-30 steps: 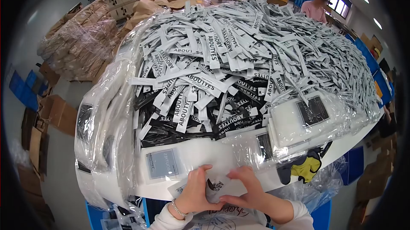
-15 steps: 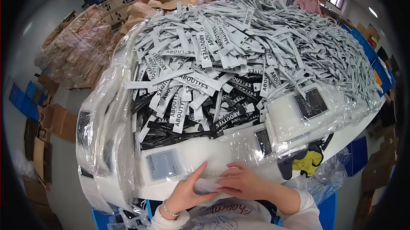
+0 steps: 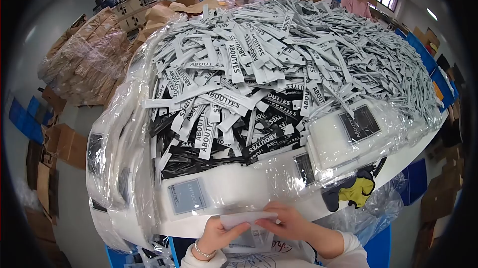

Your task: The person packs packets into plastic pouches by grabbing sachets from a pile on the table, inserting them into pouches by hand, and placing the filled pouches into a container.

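Low in the head view, my left hand [image 3: 221,232] pinches the left end of a small whitish packet [image 3: 248,218], thumb on the near side. My right hand [image 3: 285,222] grips the packet's right end. Just beyond both hands, a flat white pouch with a grey-blue label [image 3: 186,197] lies at the table's front edge. Behind it rises a large heap of white printed sachets [image 3: 259,49], with black sachets [image 3: 271,113] among them at the front. A clear-wrapped stack of white pouches with a dark label [image 3: 343,136] lies to the right.
Plastic-wrapped white bags [image 3: 117,168] line the left side. A black and yellow glove [image 3: 356,192] lies at the right front edge. Brown wrapped bundles [image 3: 84,59] stand at the far left. A person in pink [image 3: 356,3] is at the back right.
The packet now stretches between both hands, its edge turned up; earlier my right hand was open beside it, then laid over it. The view has shifted slightly.
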Tool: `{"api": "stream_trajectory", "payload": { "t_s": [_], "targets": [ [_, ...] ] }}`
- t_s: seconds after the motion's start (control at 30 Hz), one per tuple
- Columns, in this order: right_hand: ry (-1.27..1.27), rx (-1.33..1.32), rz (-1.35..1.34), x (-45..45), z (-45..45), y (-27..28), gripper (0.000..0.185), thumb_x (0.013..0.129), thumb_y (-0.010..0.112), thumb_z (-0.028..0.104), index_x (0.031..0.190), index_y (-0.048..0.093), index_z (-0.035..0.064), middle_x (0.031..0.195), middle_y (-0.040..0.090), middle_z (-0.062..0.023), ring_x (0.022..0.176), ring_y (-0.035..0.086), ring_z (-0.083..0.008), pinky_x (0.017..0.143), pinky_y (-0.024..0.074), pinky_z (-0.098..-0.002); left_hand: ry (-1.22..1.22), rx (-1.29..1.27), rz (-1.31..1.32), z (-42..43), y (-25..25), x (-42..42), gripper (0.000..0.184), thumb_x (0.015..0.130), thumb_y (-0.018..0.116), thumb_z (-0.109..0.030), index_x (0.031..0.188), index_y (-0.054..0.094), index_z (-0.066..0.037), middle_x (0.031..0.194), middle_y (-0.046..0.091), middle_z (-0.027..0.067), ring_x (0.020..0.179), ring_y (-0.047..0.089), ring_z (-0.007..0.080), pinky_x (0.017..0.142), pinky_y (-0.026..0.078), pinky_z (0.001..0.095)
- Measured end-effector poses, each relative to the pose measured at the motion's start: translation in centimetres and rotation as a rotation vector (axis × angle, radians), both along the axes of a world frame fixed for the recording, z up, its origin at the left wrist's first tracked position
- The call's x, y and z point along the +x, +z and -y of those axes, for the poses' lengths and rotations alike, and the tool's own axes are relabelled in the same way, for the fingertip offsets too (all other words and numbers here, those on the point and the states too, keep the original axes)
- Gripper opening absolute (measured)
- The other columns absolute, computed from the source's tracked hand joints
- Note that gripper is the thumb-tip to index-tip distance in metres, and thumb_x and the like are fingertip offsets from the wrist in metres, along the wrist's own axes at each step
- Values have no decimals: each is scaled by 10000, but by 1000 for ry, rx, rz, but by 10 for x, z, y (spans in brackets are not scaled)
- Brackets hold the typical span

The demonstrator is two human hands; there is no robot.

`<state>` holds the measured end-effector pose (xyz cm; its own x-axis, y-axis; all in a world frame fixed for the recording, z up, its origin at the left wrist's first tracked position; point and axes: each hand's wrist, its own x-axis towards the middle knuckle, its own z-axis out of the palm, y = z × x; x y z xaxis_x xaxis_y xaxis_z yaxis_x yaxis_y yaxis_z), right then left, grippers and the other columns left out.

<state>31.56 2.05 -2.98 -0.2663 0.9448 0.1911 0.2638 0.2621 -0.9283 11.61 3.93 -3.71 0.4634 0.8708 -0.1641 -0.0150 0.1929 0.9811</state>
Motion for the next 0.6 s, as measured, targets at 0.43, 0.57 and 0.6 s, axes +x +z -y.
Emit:
{"api": "stream_trajectory", "payload": {
  "t_s": [0.43, 0.57, 0.6],
  "targets": [
    [371, 416, 549, -8, -65, 16, 257, 828, 523, 296, 1019, 580, 134, 985, 604, -50, 879, 572, -223, 746, 448, -345, 53, -221, -490, 64, 34, -155, 311, 734, 622, -118, 1000, 578, 37, 926, 597, 128, 867, 538, 200, 771, 410, 326],
    [4, 586, 1195, 66, -135, 20, 284, 726, 528, 113, 1005, 569, 83, 919, 584, -67, 864, 561, -228, 748, 438, -346, 273, -250, -955, 128, 24, -264, 239, 770, 611, -144, 938, 619, 26, 866, 630, 113, 798, 563, 182, 716, 431, 304],
    [-40, 691, 1345, 76, -141, 18, 281, 708, 529, 84, 985, 574, 99, 862, 585, -50, 821, 565, -214, 702, 445, -332, 311, -229, -1059, 138, 11, -280, 242, 771, 611, -149, 939, 619, 24, 859, 630, 116, 791, 564, 181, 713, 432, 303]
  ]
}}
